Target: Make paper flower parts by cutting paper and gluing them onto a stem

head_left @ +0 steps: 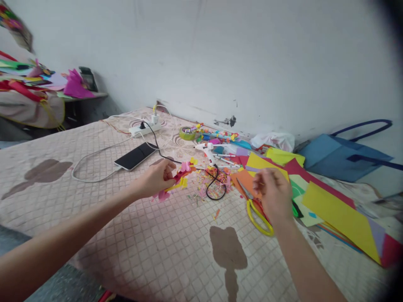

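My left hand is closed around a red paper-covered stick trimmed with pink and yellow paper cut-outs, held low over the tablecloth. Over the paper at right hovers my right hand, its fingers curled in and somewhat blurred; what they may hold is too small to make out. Below it lies a pair of yellow-handled scissors, blades pointing away from me and partly over an orange paper sheet. Between my hands, colourful paper scraps are scattered under a looped black cord.
A white glue gun lies behind the scraps, near green tape. A phone on a white cable and a power strip are at left. Yellow paper sheets and a blue bag occupy the right, against the wall.
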A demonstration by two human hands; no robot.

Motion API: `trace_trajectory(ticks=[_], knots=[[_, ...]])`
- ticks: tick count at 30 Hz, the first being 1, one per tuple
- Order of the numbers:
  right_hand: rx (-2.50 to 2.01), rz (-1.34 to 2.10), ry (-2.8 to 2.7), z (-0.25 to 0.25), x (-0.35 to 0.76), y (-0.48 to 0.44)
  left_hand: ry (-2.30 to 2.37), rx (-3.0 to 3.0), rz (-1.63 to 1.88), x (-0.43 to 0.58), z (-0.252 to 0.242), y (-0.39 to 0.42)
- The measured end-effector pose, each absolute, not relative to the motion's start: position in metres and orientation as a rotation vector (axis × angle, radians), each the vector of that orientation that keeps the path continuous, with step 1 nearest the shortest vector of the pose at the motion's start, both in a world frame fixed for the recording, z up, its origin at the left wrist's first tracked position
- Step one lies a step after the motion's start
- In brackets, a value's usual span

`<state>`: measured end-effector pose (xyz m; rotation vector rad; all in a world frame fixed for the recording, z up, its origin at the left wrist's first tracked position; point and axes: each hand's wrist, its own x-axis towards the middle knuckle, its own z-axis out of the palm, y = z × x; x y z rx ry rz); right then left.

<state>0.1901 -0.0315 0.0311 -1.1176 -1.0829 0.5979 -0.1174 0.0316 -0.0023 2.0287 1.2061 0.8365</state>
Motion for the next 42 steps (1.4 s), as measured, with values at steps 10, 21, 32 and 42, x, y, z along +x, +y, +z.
trace_trajectory(ticks=[10,21,32,42], knots=[[-1.009,0.117,-2.277,0.040,0.109,-0.022,1.155,2.244,0.862,-0.092,0.022,0.011],[-1.025,0.180,-2.241,0.036,0.102,-0.016,1.190,2.289,0.833,-0.092,0.022,0.003],[-0.892,0.794,-1.259,0.047,0.152,-0.018,1.245,2.265,0.885,-0.103,0.018,0.009],[-0.970,-0.124,-2.371,0.048,0.091,-0.026,1.191,2.311,0.863,-0.089,0.025,-0.004]])
